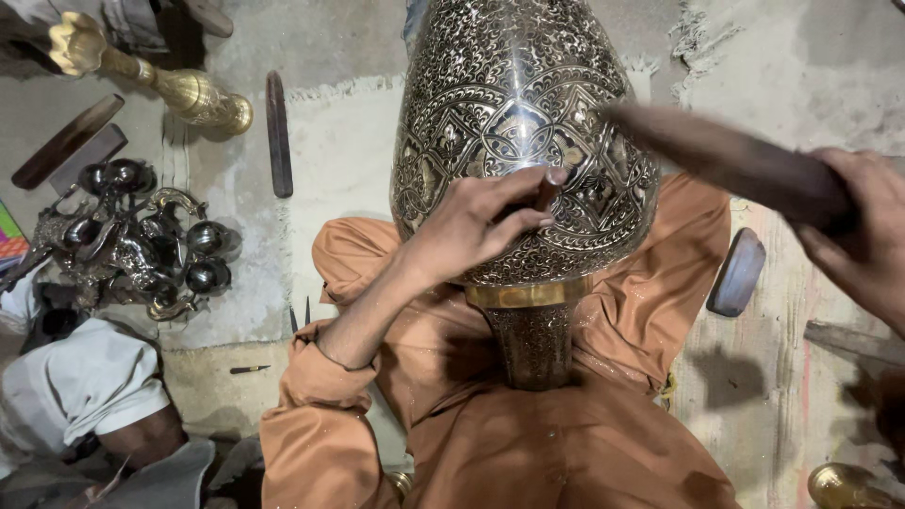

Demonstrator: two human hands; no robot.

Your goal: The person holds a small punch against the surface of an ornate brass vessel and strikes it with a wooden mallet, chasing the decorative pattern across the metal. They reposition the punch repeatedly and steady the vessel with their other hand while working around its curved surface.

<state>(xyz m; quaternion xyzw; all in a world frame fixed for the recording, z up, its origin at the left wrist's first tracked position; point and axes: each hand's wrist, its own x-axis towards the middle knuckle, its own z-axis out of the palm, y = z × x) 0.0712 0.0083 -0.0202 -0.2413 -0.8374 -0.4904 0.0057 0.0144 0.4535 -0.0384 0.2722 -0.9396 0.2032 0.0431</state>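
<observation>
Now we chase the engraved vase (514, 141): left hand (476, 221) pinches a chisel (545, 195) against it, right hand (863, 231) grips the wooden mallet (726, 160) beside it; next, probably a square strike.

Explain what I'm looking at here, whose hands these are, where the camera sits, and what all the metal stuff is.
The camera sits on a person's head, looking down at their lap in orange clothes. Their left hand presses a small chisel against a large engraved metal vase resting on the legs. Their right hand grips a wooden mallet, blurred by motion. On the floor lie a golden brass vase, a dark ornate metal stand with cups, wooden sticks and a smooth stone. Another person's white sleeve shows lower left.
</observation>
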